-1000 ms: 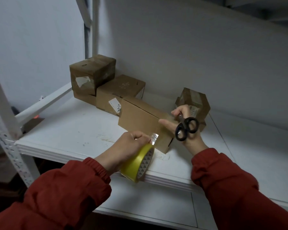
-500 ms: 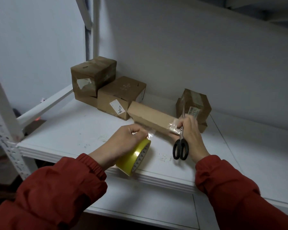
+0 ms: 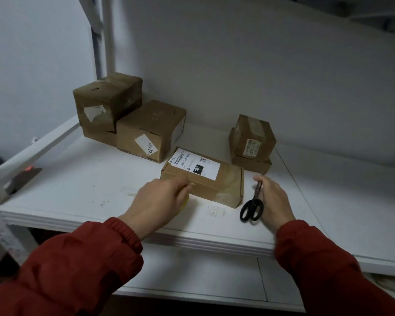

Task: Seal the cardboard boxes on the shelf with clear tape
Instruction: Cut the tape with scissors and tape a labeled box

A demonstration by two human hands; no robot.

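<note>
1. The flat box lies label-up on the white shelf, near its front edge and in the middle of the view. Its long axis runs roughly from 10 o'clock to 4 o'clock
2. The left hand sits at the box's near left corner, so the box lies at about 1 o'clock from it, touching the fingertips or very nearly. The hand is curled over the tape roll, of which only a yellow sliver shows beneath the fingers. A pale strip seems to reach from the fingers to the box's front edge, but it is too blurred to be sure
3. The right hand is just beside the box's right end, with the box at about 9 o'clock from it and a small gap between them. Its fingers are closed round the scissors, blades pointing to 12 o'clock and black loops to 6 o'clock
4. The hands flank the box, the left being the nearer. As a judgement, the tape has to be drawn along the long axis from the left corner toward 4 o'clock, and the right hand is well placed to cut at that end
5. The left group of boxes stands at 10 o'clock from the flat box and the right stack at 1 o'clock, both nearer the back wall
</note>
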